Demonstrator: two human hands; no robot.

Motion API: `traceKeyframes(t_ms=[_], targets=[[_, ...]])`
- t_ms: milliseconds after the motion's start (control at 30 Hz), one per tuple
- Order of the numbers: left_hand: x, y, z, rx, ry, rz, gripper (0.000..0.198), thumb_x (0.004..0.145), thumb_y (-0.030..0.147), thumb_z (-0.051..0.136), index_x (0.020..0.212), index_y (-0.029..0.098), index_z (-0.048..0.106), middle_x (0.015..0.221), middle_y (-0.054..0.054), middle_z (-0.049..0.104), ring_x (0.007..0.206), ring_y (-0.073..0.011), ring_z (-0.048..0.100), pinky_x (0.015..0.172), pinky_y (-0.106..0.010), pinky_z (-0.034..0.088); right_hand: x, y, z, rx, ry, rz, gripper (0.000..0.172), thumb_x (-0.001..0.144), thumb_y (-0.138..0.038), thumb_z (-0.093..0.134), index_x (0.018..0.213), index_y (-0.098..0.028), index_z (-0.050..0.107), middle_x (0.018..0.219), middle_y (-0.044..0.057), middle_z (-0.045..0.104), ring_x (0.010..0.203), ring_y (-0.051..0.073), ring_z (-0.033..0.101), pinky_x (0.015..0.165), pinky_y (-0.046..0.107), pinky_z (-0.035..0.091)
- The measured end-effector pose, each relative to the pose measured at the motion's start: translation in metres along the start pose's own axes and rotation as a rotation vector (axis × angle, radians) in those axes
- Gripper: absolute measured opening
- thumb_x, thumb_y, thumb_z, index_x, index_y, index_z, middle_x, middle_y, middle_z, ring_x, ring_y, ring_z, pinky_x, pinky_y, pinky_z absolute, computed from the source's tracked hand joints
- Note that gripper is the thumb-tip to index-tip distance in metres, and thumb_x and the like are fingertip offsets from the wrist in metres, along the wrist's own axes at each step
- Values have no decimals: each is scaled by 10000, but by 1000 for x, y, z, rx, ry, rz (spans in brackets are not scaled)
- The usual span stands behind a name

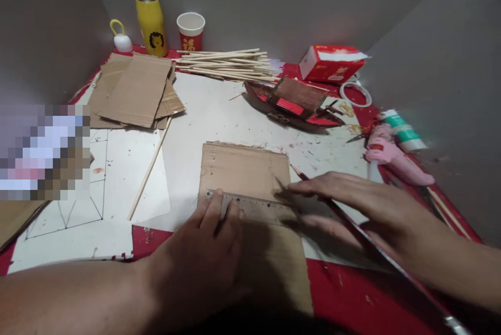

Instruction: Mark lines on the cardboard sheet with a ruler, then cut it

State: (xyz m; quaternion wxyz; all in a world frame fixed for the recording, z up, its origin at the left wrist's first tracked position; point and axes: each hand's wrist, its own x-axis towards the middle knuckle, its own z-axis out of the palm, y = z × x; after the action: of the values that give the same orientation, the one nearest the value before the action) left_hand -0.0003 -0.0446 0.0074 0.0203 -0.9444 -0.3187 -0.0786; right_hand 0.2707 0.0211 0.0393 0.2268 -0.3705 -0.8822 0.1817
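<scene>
A cardboard sheet (pixel 245 178) lies near centre on the table (pixel 219 110), with a ruler (pixel 254 207) laid across it. The ruler is pinned flat by the left hand (pixel 203 251), fingers spread, so its edge cannot slip. A pencil (pixel 352 223) is pinched in the right hand (pixel 364 204), tip against the ruler's far edge. Skewers (pixel 227 63) and a model boat (pixel 293 103) are kept far back.

The red table (pixel 352 293) carries white paper sheets (pixel 219 110), a cardboard piece (pixel 242 168), a cardboard stack (pixel 135 90), bamboo sticks (pixel 227 63), a model boat (pixel 293 103), a yellow flask (pixel 151 19), a paper cup (pixel 191 31), a red box (pixel 331 62), a tape ring (pixel 355 94) and a pink glue gun (pixel 395 157).
</scene>
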Motion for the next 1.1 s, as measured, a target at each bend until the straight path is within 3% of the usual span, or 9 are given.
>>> traceKeyframes(t_ms=[100,233,467,600,700,833,933,1033,1100], targets=[[-2,5,2,28,12,-8,727,897,593,592,1269,-30,636,1332,-271,623,1228,-481,575,1011,-527,460,-29,0,3,-153,-115,-101,389,924,-334,639,1299,-231,617,1090,119,753,961,254,735,758,368,644],[-5,8,4,39,-19,-35,810,847,654,612,1305,-15,607,1376,-263,593,1270,-479,537,1038,-529,438,-50,9,12,-273,-42,-91,384,943,-277,578,1323,-232,597,1112,124,738,973,280,721,783,430,631],[-7,10,-1,78,-121,-12,857,881,723,493,1392,37,539,1430,-231,562,1325,-437,502,1071,-518,415,-49,20,15,-230,9,-94,351,950,-251,574,1299,-281,605,1003,86,745,873,256,723,717,395,611],[-5,4,-8,36,-60,-26,673,921,537,573,1371,38,538,1351,-223,621,1201,-363,606,965,-458,506,-45,18,7,-175,4,-151,404,943,-222,575,1333,-325,603,960,79,754,834,245,721,698,378,601],[0,-6,-17,-131,-57,-167,461,916,341,564,1292,74,580,1186,-180,697,945,-283,675,754,-408,567,-43,18,-4,-186,-44,-215,454,947,-193,567,1377,-338,595,1028,84,763,889,229,729,728,349,597],[6,-19,-32,-596,-181,-280,168,920,277,538,982,186,664,849,-30,696,744,-182,624,648,-294,502,-32,17,-15,-230,-158,-315,527,977,-159,506,1475,-331,502,1139,80,754,1069,207,698,889,318,563],[6,-27,-46,-966,-297,-431,232,958,306,517,794,192,636,662,28,576,612,-126,527,559,-229,411,-16,9,-15,-249,-40,-334,591,980,-171,501,1537,-336,391,1228,89,726,1189,234,644,1002,386,511],[-5,-32,-59,-1206,-150,-680,340,986,408,502,739,188,583,610,49,488,558,-98,453,521,-199,374,-6,-2,-4,-280,207,-261,629,947,-186,595,1526,-315,386,1221,117,719,1196,251,636,1029,408,500],[-18,-34,-64,-1247,13,-904,347,965,463,550,750,192,567,568,76,419,480,-71,352,451,-174,310,-8,-8,9,-236,248,-233,593,942,-208,615,1494,-283,414,1202,131,716,1175,250,646,1014,412,515]])
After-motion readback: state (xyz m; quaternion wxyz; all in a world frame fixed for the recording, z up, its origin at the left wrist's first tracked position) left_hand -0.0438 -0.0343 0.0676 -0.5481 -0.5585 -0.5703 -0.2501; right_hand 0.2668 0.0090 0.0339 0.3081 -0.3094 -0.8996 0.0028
